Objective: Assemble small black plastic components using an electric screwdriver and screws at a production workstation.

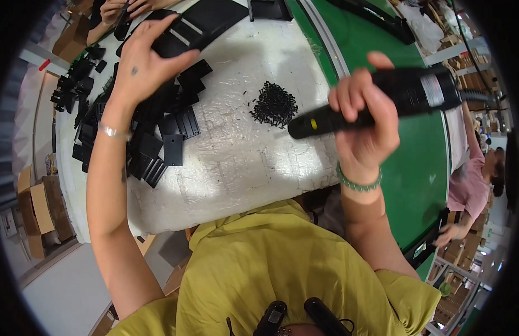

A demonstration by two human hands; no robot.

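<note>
My right hand [365, 112] is wrapped round a black electric screwdriver [408, 92], its rounded tip end pointing left and its cord leaving at the right. Left of that tip lies a heap of small black screws [274, 105] on the white covered table [226, 162]. My left hand [149, 64] is at the far left, thumb and fingers spread, over a flat black panel [214, 25] with light slots. Whether it touches the panel I cannot tell. Under and beside my left wrist are stacked black rectangular pieces [173, 150].
A green conveyor belt [413, 173] runs along the right, carrying a long black part [377, 19]. Another person's hands [115, 10] work at the far left. A person in pink [471, 185] stands beyond the belt. Smaller black parts [74, 84] lie at the table's left edge.
</note>
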